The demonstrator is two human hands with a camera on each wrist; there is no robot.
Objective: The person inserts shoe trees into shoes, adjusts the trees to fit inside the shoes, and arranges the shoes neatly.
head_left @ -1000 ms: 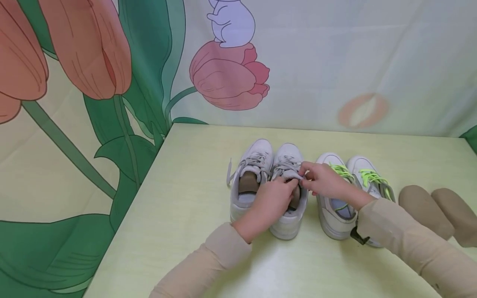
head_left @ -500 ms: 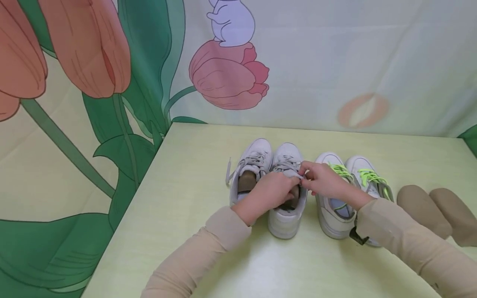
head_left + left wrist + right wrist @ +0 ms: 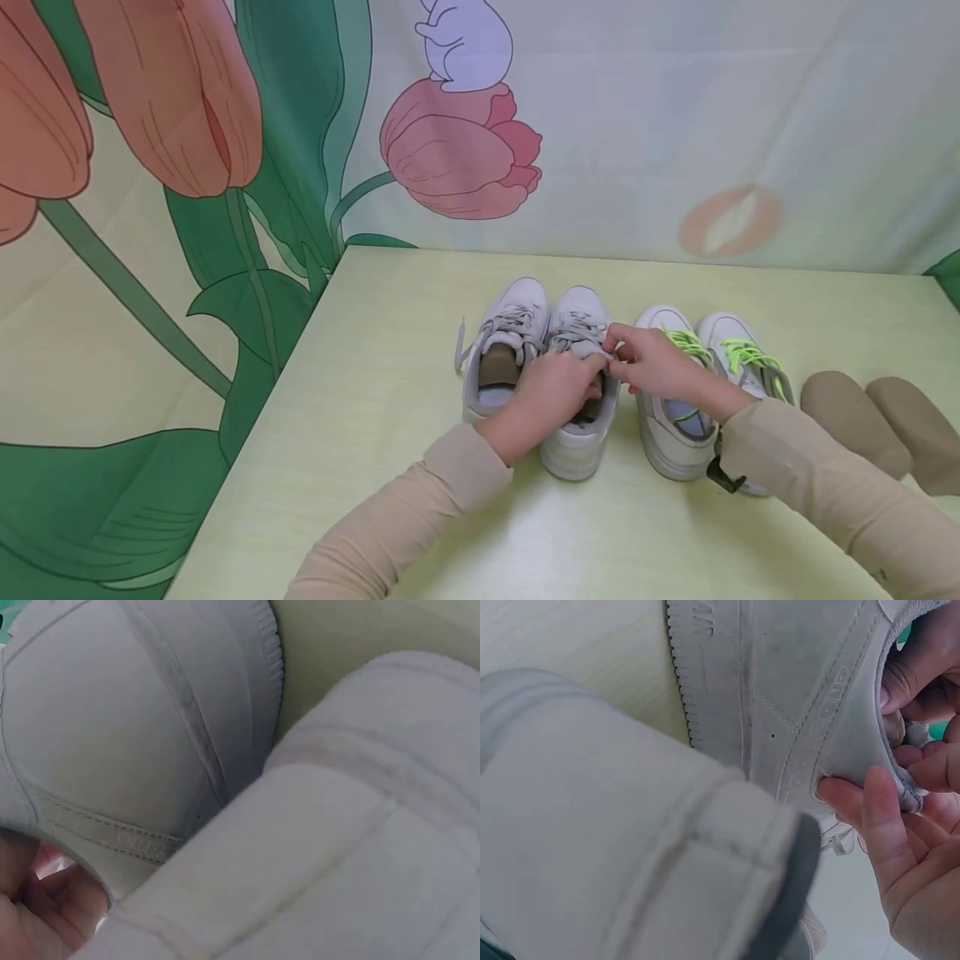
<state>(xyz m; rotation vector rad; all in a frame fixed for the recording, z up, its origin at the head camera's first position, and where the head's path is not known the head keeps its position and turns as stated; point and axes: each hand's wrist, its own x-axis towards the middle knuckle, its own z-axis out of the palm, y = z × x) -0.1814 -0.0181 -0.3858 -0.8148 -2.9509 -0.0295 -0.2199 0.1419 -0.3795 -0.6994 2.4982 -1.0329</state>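
A pair of white sneakers with grey laces stands toes-away on the table. At the collar of its right sneaker (image 3: 573, 457), both hands work close together. My left hand (image 3: 547, 392) reaches into the opening near the tongue, its fingers curled on the shoe's edge and partly hidden. From the right, my right hand (image 3: 652, 360) pinches the collar between thumb and fingers; the right wrist view shows the thumb (image 3: 885, 825) outside. The left sneaker (image 3: 525, 298) beside it has a brown insert (image 3: 498, 367) inside, and a lace end sticks out leftward.
Right of the hands stands a second white pair, with neon-green laces (image 3: 746, 357), partly behind the right sleeve (image 3: 825, 475). Farther right lie two brown foot-shaped inserts (image 3: 851, 417). A flower-printed cloth (image 3: 630, 125) hangs behind the pale yellow table (image 3: 360, 375).
The left hand has shifted slightly at the shoe opening, its fingers moving up toward the tongue and the right hand. The right hand has kept its place; the shoes have not moved.
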